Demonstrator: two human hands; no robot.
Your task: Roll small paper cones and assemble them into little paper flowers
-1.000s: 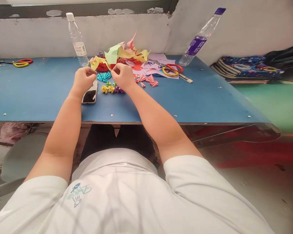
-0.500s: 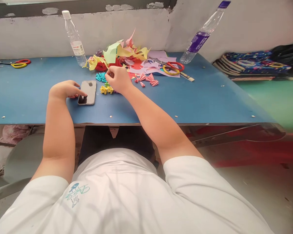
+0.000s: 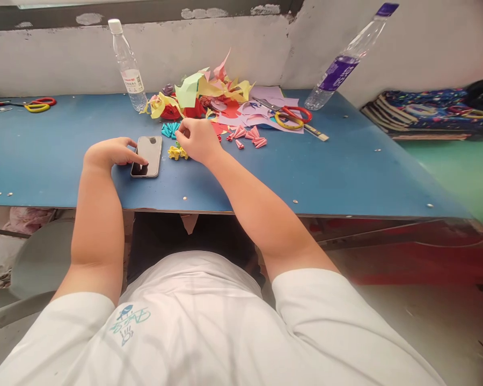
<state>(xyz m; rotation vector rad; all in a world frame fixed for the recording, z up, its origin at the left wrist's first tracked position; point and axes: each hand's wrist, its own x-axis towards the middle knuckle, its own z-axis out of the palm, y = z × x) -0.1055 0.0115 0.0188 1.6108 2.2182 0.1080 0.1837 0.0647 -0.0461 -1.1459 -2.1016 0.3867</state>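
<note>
My left hand (image 3: 113,152) rests at the left side of a smartphone (image 3: 149,153) lying on the blue table, holding nothing. One finger stretches out onto its dark, reflective screen. My right hand (image 3: 200,139) has its fingers bent together in a pinch over the small paper pieces; whatever is between the fingertips is hidden. Just left of the fingertips are blue folded paper cones (image 3: 170,130). Below them sit yellow folded paper pieces (image 3: 177,153), with a bit of green showing under the hand. Several pink paper cones (image 3: 248,134) lie to the right of my right hand.
Behind the hands is a heap of coloured paper scraps (image 3: 209,88). Red-and-yellow scissors (image 3: 293,117) lie at its right, and another pair of scissors (image 3: 40,104) at far left. A clear bottle (image 3: 132,80) and a purple-labelled bottle (image 3: 342,69) stand near the wall.
The whole view has shifted slightly. My right hand has come a little lower over the small paper pieces, covering more of the green ones. My left hand stays at the phone.
</note>
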